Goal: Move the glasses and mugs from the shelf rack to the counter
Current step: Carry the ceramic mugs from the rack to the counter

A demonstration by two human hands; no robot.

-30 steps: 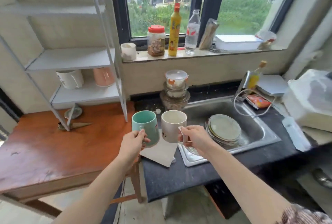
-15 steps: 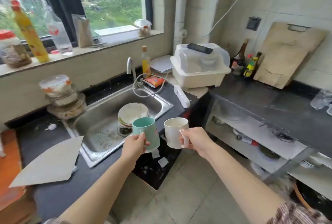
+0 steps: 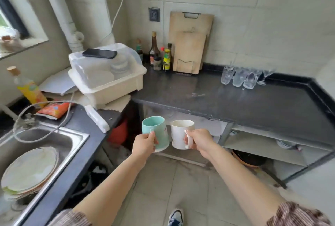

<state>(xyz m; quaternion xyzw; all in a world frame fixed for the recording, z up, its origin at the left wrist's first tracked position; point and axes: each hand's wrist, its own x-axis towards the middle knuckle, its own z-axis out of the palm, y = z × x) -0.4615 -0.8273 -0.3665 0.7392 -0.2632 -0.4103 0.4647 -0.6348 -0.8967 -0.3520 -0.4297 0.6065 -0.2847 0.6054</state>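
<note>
- Nearest, a shoe (image 3: 175, 217) shows on the tiled floor at the bottom edge, between the two bare forearms.
- Just ahead, the left hand (image 3: 145, 144) grips the teal mug (image 3: 156, 131) by its handle, fingers curled round it; the mug is upright in the air.
- Beside it, the right hand (image 3: 199, 140) is clamped on the handle of the white mug (image 3: 178, 135), also upright and just beside the teal one; whether the two touch cannot be told.
- Both mugs hang above the floor, short of the front edge of the dark counter (image 3: 235, 102).
- Off to the left, a steel sink (image 3: 72, 137) holds a stack of plates (image 3: 30, 167).
- Farther on, a cream dish box (image 3: 108, 84) with a clear lid stands in the corner, a black phone (image 3: 99, 53) lying on top.
- Towards the back of the counter stands a cluster of clear glasses (image 3: 241, 78), well apart from the mugs.
- Against the wall, dark bottles (image 3: 159, 57) stand beside wooden cutting boards (image 3: 190, 44) leaning upright.
</note>
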